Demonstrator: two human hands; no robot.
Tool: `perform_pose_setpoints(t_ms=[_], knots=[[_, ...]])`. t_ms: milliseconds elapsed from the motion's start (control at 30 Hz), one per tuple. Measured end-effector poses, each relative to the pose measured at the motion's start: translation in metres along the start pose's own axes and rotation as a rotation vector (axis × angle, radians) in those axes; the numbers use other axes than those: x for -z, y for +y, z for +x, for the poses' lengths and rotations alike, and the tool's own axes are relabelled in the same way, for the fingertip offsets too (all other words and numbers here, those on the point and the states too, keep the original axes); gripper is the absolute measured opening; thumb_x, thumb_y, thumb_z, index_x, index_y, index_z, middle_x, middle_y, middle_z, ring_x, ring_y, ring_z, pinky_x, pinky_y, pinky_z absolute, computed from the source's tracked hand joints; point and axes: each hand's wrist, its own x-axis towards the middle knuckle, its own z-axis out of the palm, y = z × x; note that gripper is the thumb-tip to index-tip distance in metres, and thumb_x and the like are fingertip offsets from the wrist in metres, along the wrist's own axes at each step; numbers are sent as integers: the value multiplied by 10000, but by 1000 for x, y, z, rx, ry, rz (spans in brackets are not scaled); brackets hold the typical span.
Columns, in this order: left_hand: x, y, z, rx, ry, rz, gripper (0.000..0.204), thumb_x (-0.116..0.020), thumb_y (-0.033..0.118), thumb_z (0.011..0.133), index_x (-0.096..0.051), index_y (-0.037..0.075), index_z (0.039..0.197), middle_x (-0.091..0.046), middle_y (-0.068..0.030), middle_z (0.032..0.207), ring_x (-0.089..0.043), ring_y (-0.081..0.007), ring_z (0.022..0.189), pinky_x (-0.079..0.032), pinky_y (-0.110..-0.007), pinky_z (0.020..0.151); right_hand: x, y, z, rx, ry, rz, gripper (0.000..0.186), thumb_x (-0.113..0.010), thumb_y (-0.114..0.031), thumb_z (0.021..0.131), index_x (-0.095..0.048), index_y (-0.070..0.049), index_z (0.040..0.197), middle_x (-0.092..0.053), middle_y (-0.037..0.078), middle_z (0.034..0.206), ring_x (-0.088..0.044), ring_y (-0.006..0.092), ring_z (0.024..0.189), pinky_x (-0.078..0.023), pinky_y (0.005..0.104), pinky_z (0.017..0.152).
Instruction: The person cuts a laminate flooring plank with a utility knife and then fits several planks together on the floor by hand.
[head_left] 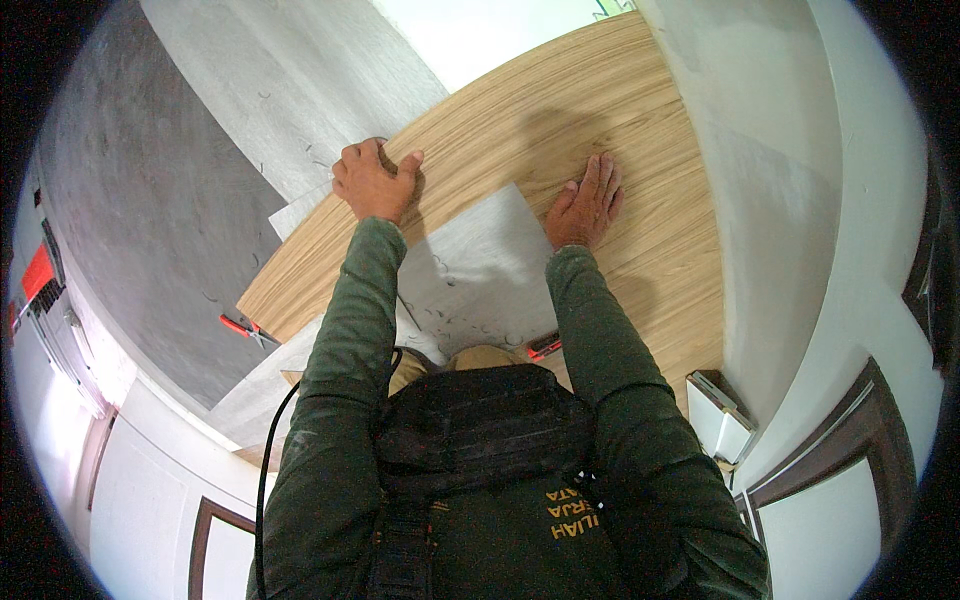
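My left hand (pixel 378 182) is at the far edge of a wood-grain plank (pixel 500 110), its fingers curled over the edge and the thumb on the wood side. A small dark patch beside its fingers is too hidden to name. My right hand (pixel 588 203) lies flat on the wood-grain surface with fingers stretched forward, holding nothing. Between my forearms lies a light grey sheet (pixel 470 265), its upper corner over the wood grain. Near my knees rests a red and black utility knife (pixel 544 346). Red-handled pliers or snips (pixel 248 330) lie by the plank's left end.
A long pale grey strip (pixel 310 85) and dark grey floor (pixel 140 180) are at the left, with small curled scraps. Along the right runs a pale wall (pixel 775 150). A white box-like object (pixel 718 415) stands near it. A black cable (pixel 268 460) hangs by my left arm.
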Motion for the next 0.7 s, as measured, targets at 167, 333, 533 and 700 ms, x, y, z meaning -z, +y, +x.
perform_pose_setpoints(t_ms=[167, 333, 533, 700], knots=[[-6, -1, -6, -73, 99, -90, 550, -746, 464, 745, -656, 60, 1107, -509, -146, 1117, -422, -338, 1109, -282, -532, 1004, -1, 7, 1, 4, -28, -63, 569, -409, -255, 941, -371, -13, 1454, -306, 181, 1559, -249, 394, 1447, -148, 542, 1172], [-13, -5, -10, -149, 195, -132, 554, -743, 459, 761, -652, 66, 1140, -501, -179, 1130, -435, -362, 1104, -310, -543, 990, -3, 10, 0, 14, -50, -83, 585, -421, -255, 929, -364, -19, 1461, -308, 175, 1558, -249, 397, 1446, -144, 539, 1177], [-18, 5, -14, -162, 204, -160, 533, -742, 407, 799, -626, 147, 1250, -439, -188, 1185, -387, -369, 1137, -303, -557, 1009, -5, 16, 0, -16, -48, -19, 581, -425, -246, 924, -369, -29, 1460, -313, 167, 1556, -243, 381, 1451, -147, 538, 1177], [-21, 1, -12, -180, 197, -68, 504, -724, 367, 821, -625, 191, 1282, -417, -175, 1182, -368, -361, 1131, -308, -545, 1004, -3, 12, 0, -31, -43, 72, 583, -437, -254, 920, -373, -36, 1457, -329, 155, 1548, -262, 369, 1442, -151, 545, 1174]])
